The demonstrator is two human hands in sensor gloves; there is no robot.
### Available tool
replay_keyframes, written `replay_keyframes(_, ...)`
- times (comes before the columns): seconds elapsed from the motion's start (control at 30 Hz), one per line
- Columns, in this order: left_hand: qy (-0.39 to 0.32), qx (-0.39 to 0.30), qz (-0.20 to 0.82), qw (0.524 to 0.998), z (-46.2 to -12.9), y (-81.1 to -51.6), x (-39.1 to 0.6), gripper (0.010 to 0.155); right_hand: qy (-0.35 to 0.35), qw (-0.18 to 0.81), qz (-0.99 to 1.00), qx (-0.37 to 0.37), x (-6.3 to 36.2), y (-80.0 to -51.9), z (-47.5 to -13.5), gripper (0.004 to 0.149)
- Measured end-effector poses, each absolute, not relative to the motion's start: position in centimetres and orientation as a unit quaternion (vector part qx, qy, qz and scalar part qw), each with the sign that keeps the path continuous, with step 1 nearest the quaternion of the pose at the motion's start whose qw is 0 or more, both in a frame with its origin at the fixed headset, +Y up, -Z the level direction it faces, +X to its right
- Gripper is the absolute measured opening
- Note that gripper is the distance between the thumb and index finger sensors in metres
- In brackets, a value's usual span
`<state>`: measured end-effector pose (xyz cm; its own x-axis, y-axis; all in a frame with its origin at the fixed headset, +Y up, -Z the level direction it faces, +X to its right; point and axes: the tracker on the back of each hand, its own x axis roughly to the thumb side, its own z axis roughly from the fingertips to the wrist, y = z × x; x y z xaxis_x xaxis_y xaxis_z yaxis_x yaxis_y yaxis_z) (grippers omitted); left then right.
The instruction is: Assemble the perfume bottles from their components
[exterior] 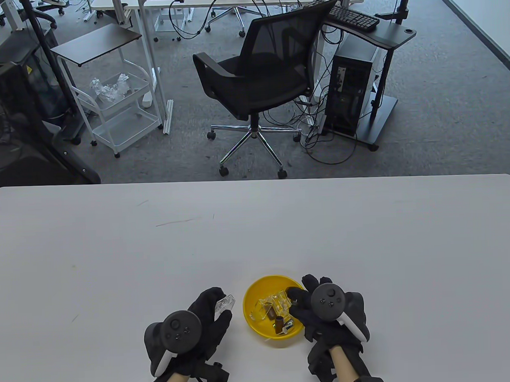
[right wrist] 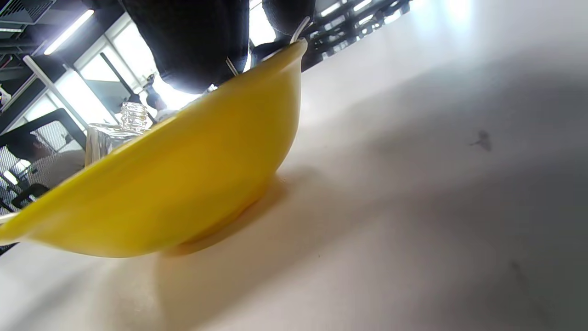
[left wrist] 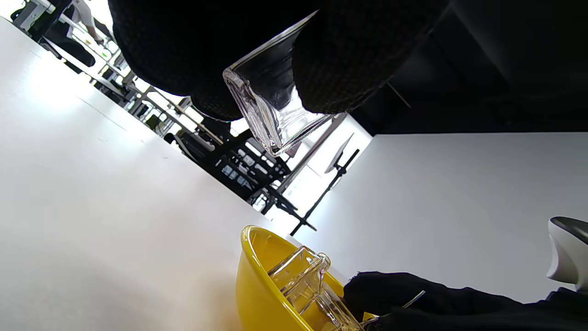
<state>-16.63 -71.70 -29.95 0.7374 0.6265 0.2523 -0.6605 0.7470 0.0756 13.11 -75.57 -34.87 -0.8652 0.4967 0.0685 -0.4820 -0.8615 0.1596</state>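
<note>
My left hand (exterior: 217,308) grips a clear square glass bottle (exterior: 224,302) just left of the yellow bowl (exterior: 248,302). In the left wrist view the bottle (left wrist: 275,110) sits pinched between my gloved fingers (left wrist: 330,69), above the table. The bowl holds clear glass bottles (exterior: 270,302) and small brown caps (exterior: 279,324). My right hand (exterior: 295,301) reaches into the bowl from its right side, fingers curled down among the parts. A thin tube (left wrist: 413,297) sticks out from that hand's fingers. In the right wrist view the fingers (right wrist: 197,41) dip over the bowl's rim (right wrist: 257,69).
The bowl stands near the front edge of the white table (exterior: 115,254). Beyond the table's far edge are a black office chair (exterior: 259,74), a white trolley (exterior: 118,108) and a computer stand (exterior: 360,83).
</note>
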Motion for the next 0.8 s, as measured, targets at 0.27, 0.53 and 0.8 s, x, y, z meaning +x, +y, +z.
replay_keyframes(0.27,-0.113,0.081,0.347,0.927,-29.9,-71.8,-16.5,0.060,0.049,0.242,0.968,0.051,12.9,-75.4,-35.2,0.040)
replay_keyframes(0.53,-0.118,0.076,0.340,0.930,-29.9,-71.9,-16.3,0.060,0.025,0.243,0.968,0.056,12.9,-75.4,-35.3,0.038)
replay_keyframes(0.8,-0.124,0.074,0.340,0.929,-29.9,-71.9,-16.2,0.059,-0.006,0.267,0.962,0.063,12.6,-73.8,-35.2,0.038)
